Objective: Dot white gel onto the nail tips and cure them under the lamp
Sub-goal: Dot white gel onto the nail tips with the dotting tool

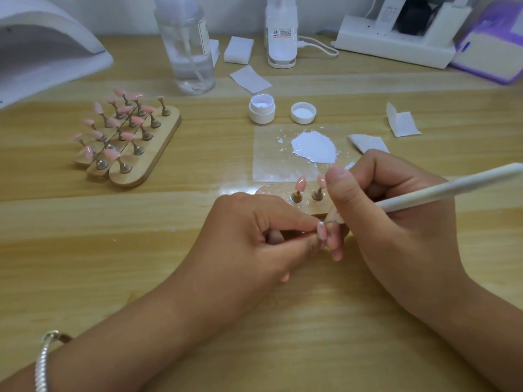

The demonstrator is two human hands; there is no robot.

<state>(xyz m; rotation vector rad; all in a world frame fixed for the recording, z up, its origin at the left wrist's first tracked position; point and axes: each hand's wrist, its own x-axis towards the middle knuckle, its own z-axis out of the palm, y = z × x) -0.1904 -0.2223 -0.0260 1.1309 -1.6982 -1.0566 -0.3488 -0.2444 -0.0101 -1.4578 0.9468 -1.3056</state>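
Wooden worktop (198, 306) is running back to a wall, its far edge crowded by a lamp (42, 46) at the left corner, a clear bottle (186, 52), a white bottle (281, 35), a foam block (238, 49) and a power strip (396, 41). Bare wood is lying wide under the forearms and between the racks (135, 154) and the hands. Three racks are sitting side by side at the left, carrying more than a dozen pink tips, too crowded for an exact count, with one bare post (162, 104) at the far end. A fourth rack (305, 206) is lying just behind the hands with two tips standing in view on it. One open jar (261, 108) and one lid (303, 112) are standing beside each other above a clear film (266, 165) bearing a puddle of white gel (314, 147); three paper wipes (250, 76) are lying around it. The left grip (249, 236) is pinching a single tip (321, 233) between thumb and fingers. The right grip (396, 216) is closing pen-fashion around a white tool (452, 189), whose metal point is touching that tip's upper end. A bracelet (42, 360) is circling the left wrist.
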